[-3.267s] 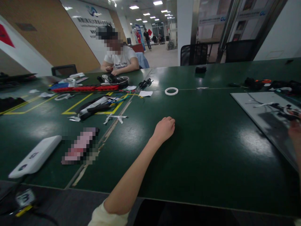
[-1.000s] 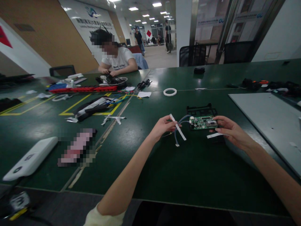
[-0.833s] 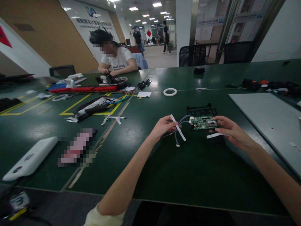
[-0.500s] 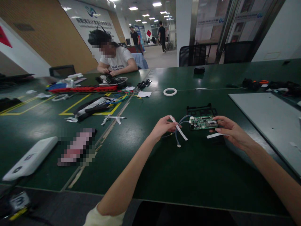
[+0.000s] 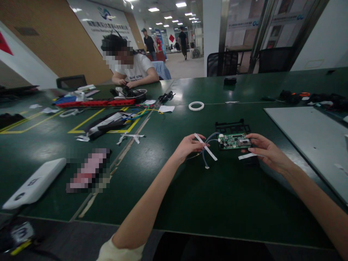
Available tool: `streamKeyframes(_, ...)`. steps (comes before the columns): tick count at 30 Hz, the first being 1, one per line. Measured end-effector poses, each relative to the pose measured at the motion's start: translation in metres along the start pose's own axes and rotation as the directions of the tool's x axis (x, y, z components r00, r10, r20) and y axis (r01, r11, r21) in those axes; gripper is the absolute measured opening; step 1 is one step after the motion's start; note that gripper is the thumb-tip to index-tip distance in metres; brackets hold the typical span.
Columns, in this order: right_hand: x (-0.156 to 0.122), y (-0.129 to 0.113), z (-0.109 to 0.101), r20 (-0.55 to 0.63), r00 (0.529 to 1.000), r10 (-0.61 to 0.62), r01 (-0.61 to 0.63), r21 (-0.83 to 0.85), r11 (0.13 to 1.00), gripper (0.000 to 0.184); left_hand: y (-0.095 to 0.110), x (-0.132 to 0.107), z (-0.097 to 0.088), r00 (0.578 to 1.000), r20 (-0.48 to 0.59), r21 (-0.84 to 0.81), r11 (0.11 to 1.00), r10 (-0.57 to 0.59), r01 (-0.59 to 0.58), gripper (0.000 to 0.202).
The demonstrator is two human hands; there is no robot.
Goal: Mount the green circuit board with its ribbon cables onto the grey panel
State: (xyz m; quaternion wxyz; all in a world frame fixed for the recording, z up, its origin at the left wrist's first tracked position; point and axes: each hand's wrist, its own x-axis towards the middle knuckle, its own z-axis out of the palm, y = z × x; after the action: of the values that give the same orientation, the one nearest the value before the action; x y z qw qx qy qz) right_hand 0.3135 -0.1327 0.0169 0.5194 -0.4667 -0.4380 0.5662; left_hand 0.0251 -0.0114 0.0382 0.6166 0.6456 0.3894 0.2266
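A green circuit board (image 5: 233,140) rests in or on a dark frame, its right edge pinched in my right hand (image 5: 268,150). A short white tape strip (image 5: 247,156) sticks out leftward from below my right fingers. Left of the board, my left hand (image 5: 188,148) has its fingertips closed on another white tape strip (image 5: 207,148), which hangs slanting down to the right. Thin grey-blue cables (image 5: 204,158) run from the board's left side past these fingertips; whether they are also gripped I cannot tell. Behind the board stands a black plastic bracket (image 5: 231,125).
A tape roll (image 5: 196,106) lies beyond my hands. At right is a large grey panel (image 5: 307,137). A white power bank-like device (image 5: 36,183) and a blurred pink item (image 5: 89,170) lie at left. Across the green table (image 5: 206,210) sits a person (image 5: 136,69).
My hands, the board and the tape strips stay nearly in place. In the background, two standing people have shifted slightly to the left.
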Motion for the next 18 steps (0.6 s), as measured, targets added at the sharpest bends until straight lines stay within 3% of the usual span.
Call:
streamKeyframes(2,0.0,0.0,0.001,0.0,1.0,0.0,0.0,0.007,1.0,0.047,0.0,0.0,0.001,0.998,-0.039,0.043,0.998,0.04,-0.038,0.041)
streamKeyframes(4,0.002,0.001,0.003,-0.018,1.0,-0.007,0.008,0.015,1.0,0.047,0.003,-0.001,0.005,0.97,-0.172,0.169,0.976,0.169,-0.14,0.048)
streamKeyframes(6,0.004,0.003,0.005,-0.054,0.998,-0.022,0.023,0.02,1.0,0.045,0.008,-0.004,0.01,0.875,-0.31,0.345,0.901,0.372,-0.261,0.05)
streamKeyframes(7,0.005,0.004,0.006,-0.074,0.997,-0.03,0.031,0.022,0.999,0.045,0.011,-0.006,0.013,0.824,-0.335,0.408,0.859,0.456,-0.31,0.047)
streamKeyframes(8,0.006,0.005,0.007,-0.091,0.995,-0.035,0.038,0.025,0.999,0.045,0.014,-0.008,0.017,0.805,-0.323,0.421,0.838,0.497,-0.349,0.041)
streamKeyframes(9,0.007,0.007,0.009,-0.107,0.993,-0.042,0.045,0.032,0.998,0.045,0.016,-0.01,0.02,0.827,-0.283,0.384,0.847,0.485,-0.366,0.032)
streamKeyframes(10,0.008,0.008,0.01,-0.121,0.992,-0.047,0.052,0.042,0.998,0.045,0.017,-0.012,0.025,0.878,-0.217,0.315,0.881,0.428,-0.352,0.028)
streamKeyframes(12,0.01,0.011,0.014,-0.14,0.988,-0.058,0.068,0.069,0.995,0.045,0.018,-0.015,0.034,0.971,-0.034,0.156,0.961,0.235,-0.227,0.039)
streamKeyframes(15,0.01,0.013,0.021,-0.147,0.986,-0.079,0.095,0.105,0.99,0.044,0.012,-0.017,0.049,0.987,0.159,-0.079,0.997,0.02,-0.007,0.049)
streamKeyframes(18,0.008,0.013,0.028,-0.13,0.988,-0.087,0.103,0.12,0.987,0.043,0.006,-0.017,0.063,0.984,0.177,-0.382,0.922,0.008,0.061,0.046)
